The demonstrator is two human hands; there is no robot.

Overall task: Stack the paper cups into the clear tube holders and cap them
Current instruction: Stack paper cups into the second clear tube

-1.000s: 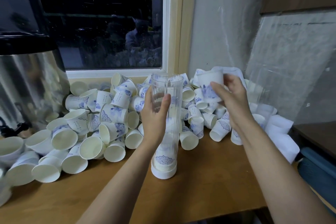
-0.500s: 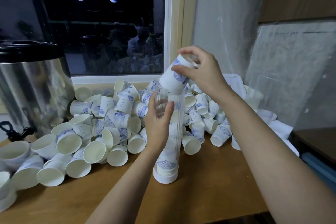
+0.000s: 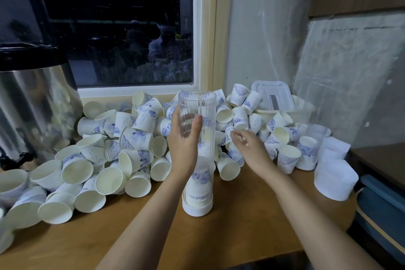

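Note:
A clear tube holder (image 3: 197,103) stands upright on a white base cap (image 3: 197,209) in the middle of the wooden table (image 3: 153,239). Inside, nested paper cups (image 3: 198,182) fill its lower half. My left hand (image 3: 184,144) grips the tube around its middle. My right hand (image 3: 252,149) is down in the pile of loose blue-patterned paper cups (image 3: 122,149), just right of the tube. Its fingers curl against a cup (image 3: 235,153), and blur hides whether they hold it.
A steel urn (image 3: 32,105) stands at the far left. At the right are a second clear tube (image 3: 310,136) holding cups, white caps (image 3: 333,180) and a clear plastic lid (image 3: 271,94). The window and wall close the back. The table ends at the right beside a blue object (image 3: 381,204).
My right hand brought a cup to the tube's mouth, and the cup left it. The hand has now dropped to the pile right of the tube. My left hand stays on the tube.

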